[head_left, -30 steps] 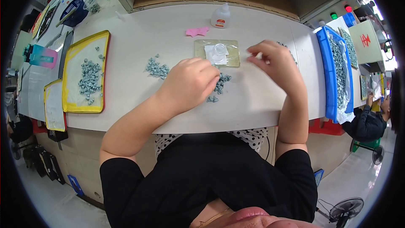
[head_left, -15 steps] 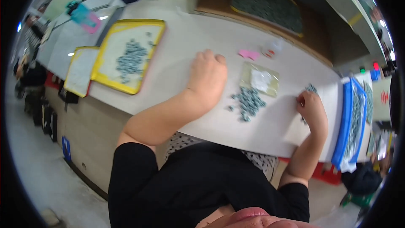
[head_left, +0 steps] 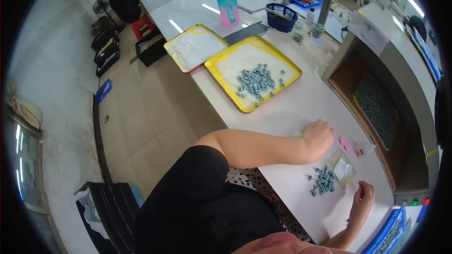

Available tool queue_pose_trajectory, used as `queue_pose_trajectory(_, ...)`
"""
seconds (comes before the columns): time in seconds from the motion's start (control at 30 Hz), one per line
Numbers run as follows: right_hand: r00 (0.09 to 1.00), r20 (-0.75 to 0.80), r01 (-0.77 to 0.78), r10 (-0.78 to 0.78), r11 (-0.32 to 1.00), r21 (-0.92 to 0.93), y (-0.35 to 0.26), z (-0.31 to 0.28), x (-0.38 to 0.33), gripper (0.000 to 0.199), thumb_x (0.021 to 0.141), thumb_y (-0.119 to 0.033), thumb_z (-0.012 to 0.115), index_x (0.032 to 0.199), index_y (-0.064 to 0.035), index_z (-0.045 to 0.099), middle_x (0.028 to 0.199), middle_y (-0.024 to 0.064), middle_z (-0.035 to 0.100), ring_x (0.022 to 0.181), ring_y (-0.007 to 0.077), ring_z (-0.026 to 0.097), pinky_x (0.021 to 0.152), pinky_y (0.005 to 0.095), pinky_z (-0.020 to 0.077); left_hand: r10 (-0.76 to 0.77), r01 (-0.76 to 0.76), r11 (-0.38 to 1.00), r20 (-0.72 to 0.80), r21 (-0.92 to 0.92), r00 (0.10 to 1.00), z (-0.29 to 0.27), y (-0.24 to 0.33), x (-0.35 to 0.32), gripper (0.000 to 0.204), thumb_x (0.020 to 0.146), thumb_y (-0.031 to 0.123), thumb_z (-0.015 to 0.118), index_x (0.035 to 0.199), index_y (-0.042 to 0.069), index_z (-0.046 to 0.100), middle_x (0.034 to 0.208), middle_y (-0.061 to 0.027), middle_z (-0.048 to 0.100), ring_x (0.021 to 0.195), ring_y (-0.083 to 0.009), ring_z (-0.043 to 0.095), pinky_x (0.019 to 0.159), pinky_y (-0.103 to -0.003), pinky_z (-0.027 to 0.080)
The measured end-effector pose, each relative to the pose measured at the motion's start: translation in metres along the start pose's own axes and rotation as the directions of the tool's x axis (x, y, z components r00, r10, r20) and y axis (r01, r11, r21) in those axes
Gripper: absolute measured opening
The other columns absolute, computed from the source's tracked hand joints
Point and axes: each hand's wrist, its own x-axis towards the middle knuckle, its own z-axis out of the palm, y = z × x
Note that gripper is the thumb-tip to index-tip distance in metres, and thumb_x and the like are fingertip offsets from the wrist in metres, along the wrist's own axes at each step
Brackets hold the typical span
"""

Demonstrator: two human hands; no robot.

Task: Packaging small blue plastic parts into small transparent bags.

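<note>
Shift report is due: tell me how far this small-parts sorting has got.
Done: nothing visibly finished. In hand: a small pile of grey parts between the left hand and right hand, beside a clear bag. Left: the heap in the yellow tray.

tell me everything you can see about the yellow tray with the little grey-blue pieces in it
The yellow tray is a shallow rectangular pan with a raised yellow rim and rounded corners, lined pale white inside. It lies flat on the white worktable, turned at an angle, beside a second yellow tray whose corner it seems to touch. A loose heap of small grey-blue pieces sits near its middle, with a few strays around it. No hand touches it; the left hand rests on the table closer to the person.
</note>
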Motion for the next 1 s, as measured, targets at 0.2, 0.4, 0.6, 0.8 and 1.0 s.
queue_pose_trajectory(0.2, 0.997, -0.073, 0.015, -0.006, 0.993, 0.121, -0.009, 0.012, 0.001, 0.014, 0.092, -0.002, 0.052, 0.102, 0.0001, 0.062, 0.092, 0.0075, 0.058, 0.07, 0.0151, 0.053, 0.064, 0.0277, 0.0457, 0.092, -0.092, 0.991, -0.006, -0.1, 0.996, -0.005, -0.006, -0.002, 0.018, 0.068, 0.0, 0.06, 0.086, -0.003, 0.058, 0.086, -0.0175, 0.06, 0.084, -0.0311, 0.06, 0.073, -0.04, 0.051)
queue_pose_trajectory(0.4, 0.994, -0.101, -0.026, 0.046, 0.982, 0.188, -0.012, 0.017, 0.0, 0.017, 0.097, -0.007, 0.048, 0.105, 0.0001, 0.061, 0.096, 0.0056, 0.058, 0.069, 0.0124, 0.051, 0.062, 0.0253, 0.0444, 0.215, -0.245, 0.942, -0.147, -0.229, 0.965, -0.003, -0.004, -0.012, 0.02, 0.069, 0.0, 0.06, 0.089, -0.002, 0.057, 0.087, -0.017, 0.06, 0.085, -0.0319, 0.06, 0.076, -0.039, 0.05)
queue_pose_trajectory(0.6, 0.992, -0.124, 0.005, 0.019, 0.981, 0.193, -0.018, 0.023, 0.002, 0.017, 0.096, -0.006, 0.05, 0.107, 0.0002, 0.06, 0.091, 0.0046, 0.056, 0.068, 0.0107, 0.05, 0.063, 0.0241, 0.0442, 0.266, -0.309, 0.918, -0.194, -0.248, 0.944, 0.0, -0.003, -0.016, 0.022, 0.068, -0.002, 0.059, 0.09, -0.002, 0.056, 0.089, -0.0172, 0.06, 0.086, -0.0319, 0.06, 0.078, -0.039, 0.049)
queue_pose_trajectory(0.8, 0.989, -0.151, 0.048, -0.009, 0.965, 0.257, -0.012, 0.028, 0.002, 0.016, 0.095, -0.004, 0.051, 0.107, 0.0017, 0.06, 0.093, 0.0048, 0.056, 0.071, 0.0098, 0.051, 0.065, 0.0231, 0.0456, 0.284, -0.322, 0.903, -0.166, -0.283, 0.944, -0.003, -0.003, -0.014, 0.023, 0.067, -0.004, 0.06, 0.089, -0.002, 0.056, 0.09, -0.0175, 0.06, 0.087, -0.0323, 0.06, 0.079, -0.039, 0.049)
queue_pose_trajectory(1.0, 0.991, -0.13, 0.02, 0.018, 0.958, 0.285, -0.014, 0.029, 0.003, 0.016, 0.095, -0.003, 0.052, 0.108, 0.0025, 0.061, 0.095, 0.0049, 0.057, 0.073, 0.0096, 0.052, 0.066, 0.0226, 0.0463, 0.294, -0.322, 0.892, -0.135, -0.316, 0.946, -0.002, -0.002, -0.014, 0.022, 0.068, -0.004, 0.059, 0.089, -0.002, 0.057, 0.09, -0.0182, 0.06, 0.088, -0.033, 0.059, 0.08, -0.039, 0.049)
